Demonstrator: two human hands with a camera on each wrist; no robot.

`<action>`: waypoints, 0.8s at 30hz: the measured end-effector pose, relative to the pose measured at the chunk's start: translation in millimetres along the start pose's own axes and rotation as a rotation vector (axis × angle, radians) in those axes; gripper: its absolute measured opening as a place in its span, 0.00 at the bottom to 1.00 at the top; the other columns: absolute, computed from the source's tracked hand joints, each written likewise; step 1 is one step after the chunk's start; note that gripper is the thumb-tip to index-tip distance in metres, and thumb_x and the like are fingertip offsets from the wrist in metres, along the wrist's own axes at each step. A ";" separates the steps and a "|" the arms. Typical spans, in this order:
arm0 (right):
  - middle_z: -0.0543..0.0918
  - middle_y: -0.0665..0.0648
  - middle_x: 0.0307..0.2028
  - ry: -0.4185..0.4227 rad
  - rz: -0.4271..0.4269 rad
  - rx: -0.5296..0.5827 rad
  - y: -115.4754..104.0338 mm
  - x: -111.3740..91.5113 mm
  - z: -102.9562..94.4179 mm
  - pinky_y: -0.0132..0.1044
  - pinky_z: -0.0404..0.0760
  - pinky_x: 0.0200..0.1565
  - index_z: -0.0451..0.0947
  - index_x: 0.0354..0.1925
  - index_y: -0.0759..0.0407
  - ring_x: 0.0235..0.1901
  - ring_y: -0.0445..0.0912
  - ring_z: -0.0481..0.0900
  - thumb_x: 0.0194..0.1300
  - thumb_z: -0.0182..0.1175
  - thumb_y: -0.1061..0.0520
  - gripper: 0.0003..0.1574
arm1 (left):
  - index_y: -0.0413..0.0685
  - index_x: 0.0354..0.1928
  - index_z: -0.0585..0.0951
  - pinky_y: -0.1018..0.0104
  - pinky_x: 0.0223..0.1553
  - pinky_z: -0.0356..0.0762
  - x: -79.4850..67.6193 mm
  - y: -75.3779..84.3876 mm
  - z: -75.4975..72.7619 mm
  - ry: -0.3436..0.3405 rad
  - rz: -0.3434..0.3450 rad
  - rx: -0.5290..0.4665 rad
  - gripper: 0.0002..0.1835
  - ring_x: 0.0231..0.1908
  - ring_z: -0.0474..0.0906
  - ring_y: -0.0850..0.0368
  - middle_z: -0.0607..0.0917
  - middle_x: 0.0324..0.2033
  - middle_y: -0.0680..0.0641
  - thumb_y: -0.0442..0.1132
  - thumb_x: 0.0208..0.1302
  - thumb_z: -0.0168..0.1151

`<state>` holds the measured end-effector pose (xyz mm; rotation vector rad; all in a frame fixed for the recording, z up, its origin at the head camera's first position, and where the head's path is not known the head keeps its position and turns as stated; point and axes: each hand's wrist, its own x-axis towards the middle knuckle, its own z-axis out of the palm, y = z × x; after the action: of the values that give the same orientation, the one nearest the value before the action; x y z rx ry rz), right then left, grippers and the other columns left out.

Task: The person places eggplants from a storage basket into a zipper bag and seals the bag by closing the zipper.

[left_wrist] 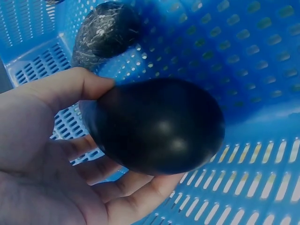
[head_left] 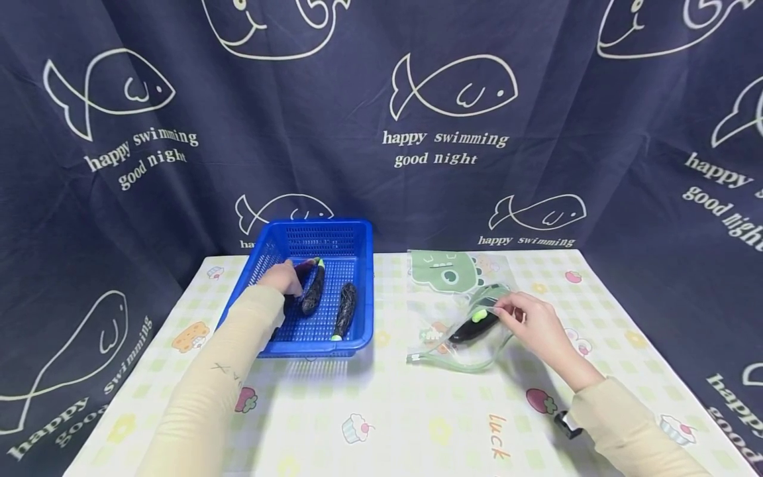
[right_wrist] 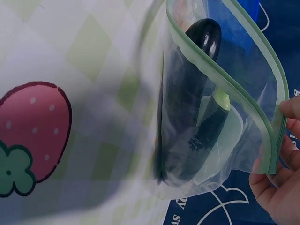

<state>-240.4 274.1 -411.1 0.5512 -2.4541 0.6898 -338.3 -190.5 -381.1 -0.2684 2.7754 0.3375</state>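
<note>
Inside the blue plastic basket [head_left: 369,285], my left hand [head_left: 280,278] grips a smooth dark eggplant [left_wrist: 159,126], thumb on one side and fingers beneath. Two more eggplants are plain in the basket: one [head_left: 313,291] close to that hand, the other [head_left: 345,310] by the right wall, both with rough-looking skins. On the right, my right hand [head_left: 530,324] pinches the green-edged mouth of a clear zip bag [head_left: 477,366], which gapes open. Through its film show a glossy eggplant [right_wrist: 208,40] and a second one [right_wrist: 211,126] with a pale green stem end.
A green cartoon print [head_left: 441,270] covers the bag's far part. The patterned tablecloth [head_left: 393,424] spreads under everything. Behind the table hangs a dark blue curtain [head_left: 357,165] with fish drawings. A black band [head_left: 567,425] is at the right wrist.
</note>
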 end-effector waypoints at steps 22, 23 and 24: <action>0.72 0.42 0.21 -0.008 -0.004 0.007 0.2 2.7 2.4 0.28 0.66 0.25 0.79 0.29 0.50 0.21 0.42 0.70 0.55 0.67 0.61 0.06 | 0.32 0.67 0.55 0.45 0.54 0.71 -5.3 0.1 -8.9 0.016 -0.018 0.049 0.44 0.51 0.72 0.37 0.70 0.57 0.27 0.41 0.52 0.65; 0.72 0.42 0.21 -0.008 -0.003 0.007 0.1 2.7 2.6 0.28 0.66 0.25 0.79 0.30 0.50 0.21 0.42 0.70 0.55 0.67 0.60 0.06 | 0.32 0.67 0.55 0.45 0.53 0.71 -5.7 0.3 -9.2 0.015 -0.016 0.053 0.44 0.51 0.73 0.37 0.70 0.57 0.27 0.41 0.52 0.65; 0.72 0.42 0.21 -0.008 -0.004 0.006 0.0 2.7 2.8 0.28 0.66 0.25 0.79 0.30 0.50 0.21 0.43 0.70 0.55 0.67 0.60 0.06 | 0.32 0.67 0.55 0.45 0.53 0.71 -5.9 0.4 -9.6 0.014 -0.014 0.056 0.44 0.51 0.73 0.37 0.70 0.57 0.27 0.41 0.52 0.65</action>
<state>-243.5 271.8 -411.6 0.5624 -2.4588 0.6952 -335.8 -191.7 -370.1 -0.2776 2.7901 0.2556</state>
